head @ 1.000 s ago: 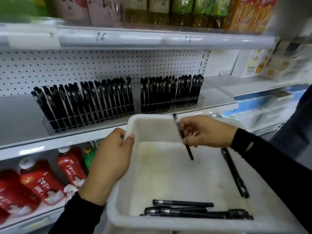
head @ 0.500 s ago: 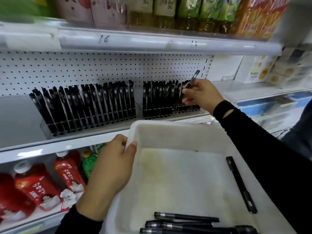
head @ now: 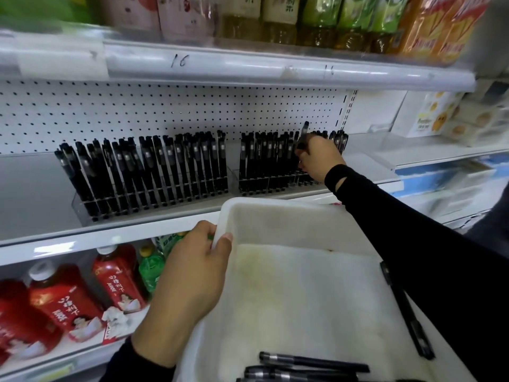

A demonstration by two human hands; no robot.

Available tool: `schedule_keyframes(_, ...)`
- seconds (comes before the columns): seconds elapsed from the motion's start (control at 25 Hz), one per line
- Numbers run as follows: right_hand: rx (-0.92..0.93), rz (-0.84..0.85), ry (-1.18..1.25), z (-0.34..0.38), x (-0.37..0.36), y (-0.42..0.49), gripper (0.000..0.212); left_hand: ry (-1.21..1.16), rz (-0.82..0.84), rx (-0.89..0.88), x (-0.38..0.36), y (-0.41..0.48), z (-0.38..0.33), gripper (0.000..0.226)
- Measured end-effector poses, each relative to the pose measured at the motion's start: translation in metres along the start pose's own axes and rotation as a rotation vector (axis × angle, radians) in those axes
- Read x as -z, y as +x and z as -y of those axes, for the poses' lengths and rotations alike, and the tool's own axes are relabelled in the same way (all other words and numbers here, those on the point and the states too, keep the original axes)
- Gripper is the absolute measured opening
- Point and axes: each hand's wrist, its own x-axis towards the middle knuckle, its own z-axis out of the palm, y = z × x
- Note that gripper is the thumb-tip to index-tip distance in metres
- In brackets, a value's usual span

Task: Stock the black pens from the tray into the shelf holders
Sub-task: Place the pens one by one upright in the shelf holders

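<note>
My left hand (head: 190,282) grips the left rim of a white tray (head: 281,213) held in front of the shelf. Several black pens (head: 311,363) lie along the tray's near edge, and one more pen (head: 405,307) lies by its right wall. My right hand (head: 321,158) is up at the right clear holder (head: 272,186), pinching a black pen (head: 303,133) that stands nearly upright among the pens packed there. Its lower end is hidden behind my fingers. The left holder (head: 91,208) is also full of slanted black pens.
A white pegboard (head: 165,111) backs the pen shelf. Drink bottles (head: 316,20) line the shelf above, and red bottles (head: 115,274) and a green one stand on the shelf below. White boxes (head: 429,114) sit to the right.
My right hand lifted a pen out of the tray, carried it up to the right holder, and now has it lower and more upright among the pens. The left hand kept its grip on the tray.
</note>
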Motion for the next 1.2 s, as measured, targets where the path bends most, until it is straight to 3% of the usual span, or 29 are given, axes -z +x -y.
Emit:
schedule_keyframes(0.28, -0.168, 0.131, -0.038, -0.005, -0.015, 0.003, 0.023, 0.002, 0.02, 0.015, 0.0, 0.001, 0.001, 0.021)
schedule_keyframes(0.52, -0.219, 0.139, -0.103, -0.005, -0.01, 0.002, 0.03, 0.0, 0.009, 0.005, 0.0, 0.001, 0.001, 0.022)
schedule_keyframes(0.64, -0.126, 0.081, -0.143, -0.001, 0.011, -0.018, 0.017, 0.012, 0.001, -0.006, 0.001, 0.001, 0.002, 0.021)
schedule_keyframes(0.8, 0.081, -0.006, -0.098, 0.022, 0.048, -0.078, 0.018, 0.045, 0.004, -0.02, 0.002, 0.003, 0.001, 0.023)
schedule_keyframes(0.96, 0.148, 0.159, -0.178, 0.015, 0.074, -0.139, 0.025, 0.03, -0.004, -0.016, 0.001, 0.0, 0.002, 0.025)
schedule_keyframes(1.2, -0.05, 0.278, -0.444, -0.03, 0.074, -0.19, 0.023, 0.03, -0.015, -0.03, -0.001, -0.003, -0.003, 0.024)
